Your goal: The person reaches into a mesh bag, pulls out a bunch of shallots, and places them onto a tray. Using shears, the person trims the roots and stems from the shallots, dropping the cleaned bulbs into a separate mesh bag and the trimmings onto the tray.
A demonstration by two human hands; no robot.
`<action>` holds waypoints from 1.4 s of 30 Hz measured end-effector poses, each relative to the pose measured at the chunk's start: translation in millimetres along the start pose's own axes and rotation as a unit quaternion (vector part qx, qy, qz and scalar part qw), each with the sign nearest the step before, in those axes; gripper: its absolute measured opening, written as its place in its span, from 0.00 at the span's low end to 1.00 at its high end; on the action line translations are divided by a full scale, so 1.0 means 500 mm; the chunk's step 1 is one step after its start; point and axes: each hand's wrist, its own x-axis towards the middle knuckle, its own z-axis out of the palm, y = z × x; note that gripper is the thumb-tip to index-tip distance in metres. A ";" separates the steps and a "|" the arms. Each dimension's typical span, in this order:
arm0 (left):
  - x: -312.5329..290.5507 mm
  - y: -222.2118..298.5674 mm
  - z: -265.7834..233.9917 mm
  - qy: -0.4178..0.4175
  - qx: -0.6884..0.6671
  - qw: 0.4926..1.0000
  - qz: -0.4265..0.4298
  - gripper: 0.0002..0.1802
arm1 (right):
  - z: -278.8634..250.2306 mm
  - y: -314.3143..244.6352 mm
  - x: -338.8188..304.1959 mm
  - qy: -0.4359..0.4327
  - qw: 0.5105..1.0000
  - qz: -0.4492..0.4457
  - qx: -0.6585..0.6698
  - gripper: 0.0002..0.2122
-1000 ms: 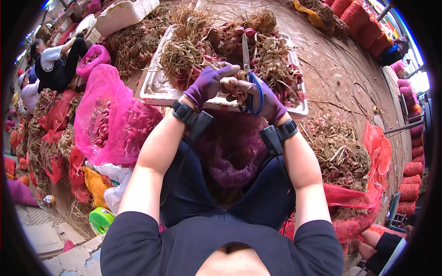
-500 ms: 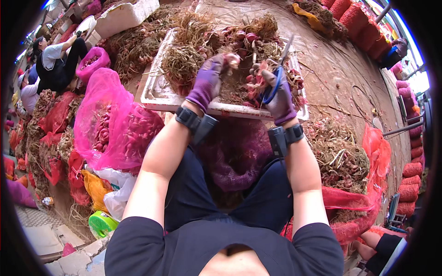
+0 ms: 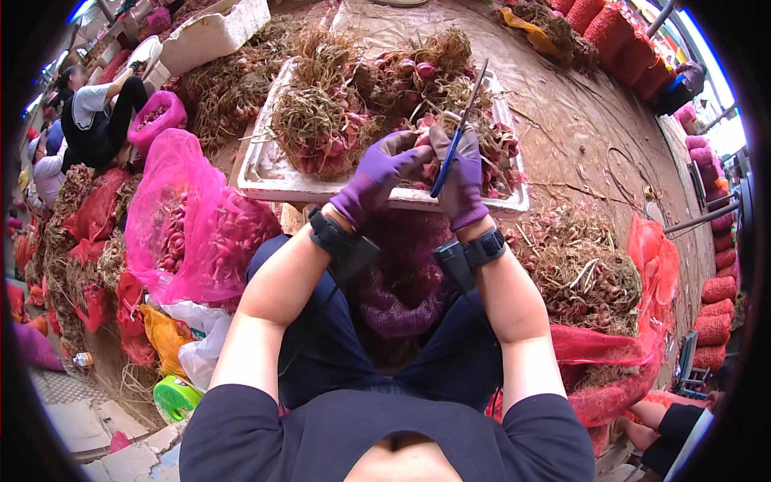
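Purple-and-grey work gloves cover both hands, which have come close together over the near edge of a white foam tray (image 3: 269, 183). My right hand (image 3: 463, 173) is closed around blue-handled scissors (image 3: 456, 145), whose long blade points up and away. Beside it, my left hand (image 3: 377, 175) has its fingers curled in at a pinkish shallot (image 3: 422, 138), partly hidden by the gloves. Bunches of shallots with dry stalks (image 3: 316, 120) fill the tray's left and far side. Below the tray, between my knees, hangs a purple mesh bag (image 3: 397, 309).
Pink mesh bags of shallots (image 3: 185, 225) stand on the left; a heap of dry-stalked shallots (image 3: 586, 273) lies in red netting on the right. Another person (image 3: 96, 108) sits at the far left by a pink basin (image 3: 158, 120). Filled red sacks (image 3: 606, 36) line the far right.
Both hands have moved nearer to me and closer together. The scissors have turned so that their handle now shows lengthwise. The left hand has lowered from over the tray's middle with the shallot.
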 end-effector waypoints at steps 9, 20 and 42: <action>0.004 0.002 0.064 0.030 -0.075 0.997 -0.009 0.17 | -0.007 0.020 0.004 0.113 0.982 -0.141 -0.049 0.16; 0.023 0.053 -0.094 0.210 -0.309 0.928 -0.016 0.23 | -0.046 -0.010 -0.036 -0.094 0.888 -0.095 -0.440 0.23; 0.012 0.020 -0.083 0.218 -0.082 0.972 -0.017 0.22 | 0.000 0.034 -0.064 -0.123 0.798 -0.068 -0.587 0.24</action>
